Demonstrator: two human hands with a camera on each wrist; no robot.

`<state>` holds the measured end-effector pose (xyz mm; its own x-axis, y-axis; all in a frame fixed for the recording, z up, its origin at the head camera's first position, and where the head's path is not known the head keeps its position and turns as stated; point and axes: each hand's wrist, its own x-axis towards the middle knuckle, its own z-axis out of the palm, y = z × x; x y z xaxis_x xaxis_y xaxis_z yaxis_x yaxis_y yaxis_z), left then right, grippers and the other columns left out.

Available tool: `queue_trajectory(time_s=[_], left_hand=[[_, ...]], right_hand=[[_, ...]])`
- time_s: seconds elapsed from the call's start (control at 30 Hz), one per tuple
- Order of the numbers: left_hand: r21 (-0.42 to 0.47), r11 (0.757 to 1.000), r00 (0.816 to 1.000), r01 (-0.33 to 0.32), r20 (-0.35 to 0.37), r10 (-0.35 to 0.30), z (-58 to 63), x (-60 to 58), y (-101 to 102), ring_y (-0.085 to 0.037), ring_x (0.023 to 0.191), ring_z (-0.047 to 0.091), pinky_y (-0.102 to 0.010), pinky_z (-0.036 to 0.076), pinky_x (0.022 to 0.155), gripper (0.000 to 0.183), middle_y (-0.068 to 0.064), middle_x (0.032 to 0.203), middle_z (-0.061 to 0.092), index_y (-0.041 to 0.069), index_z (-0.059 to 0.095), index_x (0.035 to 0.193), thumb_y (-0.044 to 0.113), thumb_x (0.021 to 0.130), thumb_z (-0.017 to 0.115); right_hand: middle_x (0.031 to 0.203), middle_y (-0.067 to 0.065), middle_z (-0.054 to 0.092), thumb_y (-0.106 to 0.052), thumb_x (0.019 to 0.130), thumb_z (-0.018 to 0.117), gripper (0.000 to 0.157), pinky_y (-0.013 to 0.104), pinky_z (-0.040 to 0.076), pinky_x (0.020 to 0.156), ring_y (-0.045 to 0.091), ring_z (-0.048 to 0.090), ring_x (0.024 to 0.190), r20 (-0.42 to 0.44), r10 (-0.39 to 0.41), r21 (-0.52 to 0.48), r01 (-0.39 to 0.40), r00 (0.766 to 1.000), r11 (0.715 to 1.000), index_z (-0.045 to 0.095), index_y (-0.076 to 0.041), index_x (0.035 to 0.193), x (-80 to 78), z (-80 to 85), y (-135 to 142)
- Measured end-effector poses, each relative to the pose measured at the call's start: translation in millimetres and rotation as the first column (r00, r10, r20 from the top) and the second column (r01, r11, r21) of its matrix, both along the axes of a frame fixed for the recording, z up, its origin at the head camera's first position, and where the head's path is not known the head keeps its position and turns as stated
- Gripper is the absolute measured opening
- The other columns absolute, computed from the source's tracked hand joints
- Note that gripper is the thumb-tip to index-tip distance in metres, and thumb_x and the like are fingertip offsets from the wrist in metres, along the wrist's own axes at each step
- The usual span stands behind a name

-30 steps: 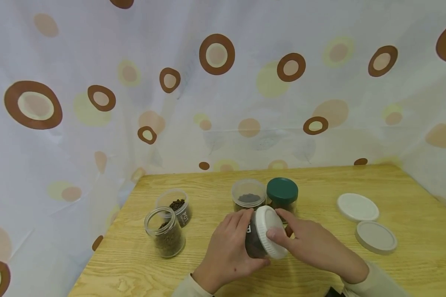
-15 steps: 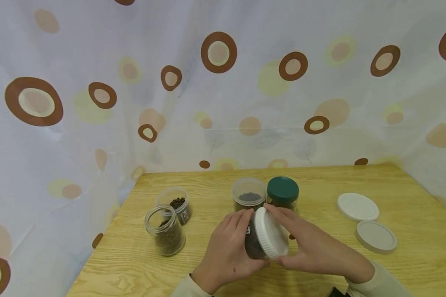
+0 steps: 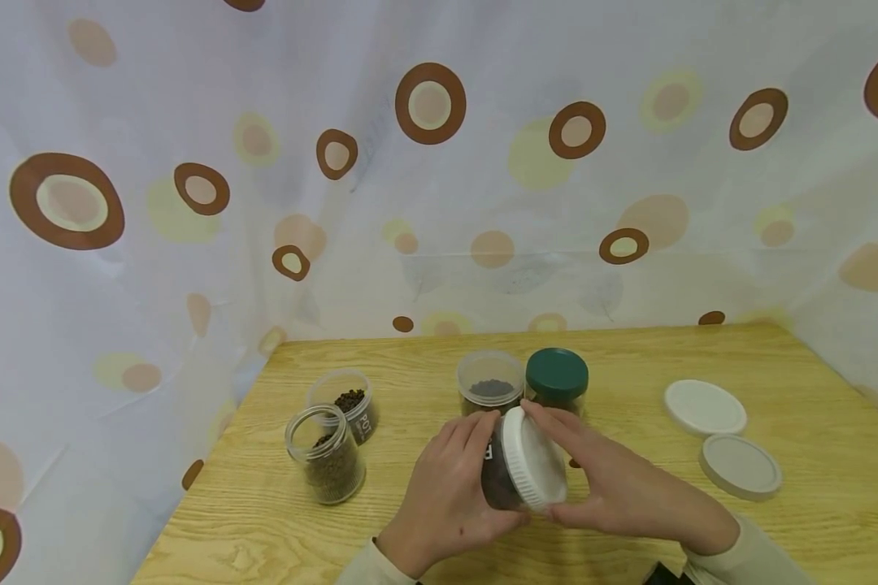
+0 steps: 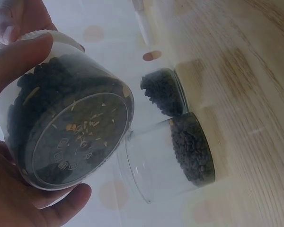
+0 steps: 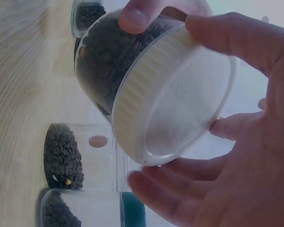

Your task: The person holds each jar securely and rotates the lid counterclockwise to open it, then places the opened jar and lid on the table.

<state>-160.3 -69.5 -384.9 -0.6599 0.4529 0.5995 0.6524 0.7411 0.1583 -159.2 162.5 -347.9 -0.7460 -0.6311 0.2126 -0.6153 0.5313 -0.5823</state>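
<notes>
A clear jar (image 3: 497, 475) of dark granules is held tilted above the table, its white ribbed lid (image 3: 540, 463) facing right. My left hand (image 3: 449, 491) grips the jar's body; the left wrist view shows its round base and the dark granules inside. My right hand (image 3: 622, 487) spans the lid, thumb at one side of the rim and fingers at the other. In the right wrist view the lid sits on the jar's mouth, with a gap between palm and lid. Whether it is screwed tight cannot be seen.
Behind the hands stand a clear tub (image 3: 490, 378) and a green-lidded jar (image 3: 556, 374). At left are an open glass jar (image 3: 329, 467) and a labelled tub (image 3: 362, 422), both with dark granules. A white lid (image 3: 705, 408) and a greyish lid (image 3: 741, 466) lie at right.
My right thumb has moved from the lid's face down to its lower rim, and the fingers have shifted onto its upper rim. During the last half second almost nothing moves.
</notes>
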Motion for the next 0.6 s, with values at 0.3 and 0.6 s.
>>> queue_trajectory(time_s=[0.3,0.6], left_hand=[[0.023,0.999,1.000,-0.024,-0.009,0.024,1.7,-0.2,1.0,-0.018,0.112,0.063,-0.035,0.058,0.089,0.098,-0.003,0.124,0.064,0.007,0.052,0.136,0.055,0.058,0.087],[-0.003,1.000,0.999,-0.030,-0.016,0.030,1.8,1.1,3.1,-0.018,0.110,0.063,-0.035,0.058,0.089,0.097,-0.002,0.124,0.064,0.010,0.052,0.135,0.056,0.058,0.088]], right_hand=[[0.152,0.010,0.044,-0.042,0.100,0.054,0.068,0.044,0.054,0.091,0.031,0.053,0.131,0.072,-0.137,-0.001,0.138,0.988,0.990,0.025,-0.021,0.158,0.2,3.2,-2.7],[0.119,0.006,0.069,-0.052,0.102,0.045,0.064,0.039,0.054,0.078,0.019,0.066,0.101,0.301,-0.331,0.115,0.311,0.894,0.944,0.041,-0.010,0.150,-4.9,4.4,-7.8]])
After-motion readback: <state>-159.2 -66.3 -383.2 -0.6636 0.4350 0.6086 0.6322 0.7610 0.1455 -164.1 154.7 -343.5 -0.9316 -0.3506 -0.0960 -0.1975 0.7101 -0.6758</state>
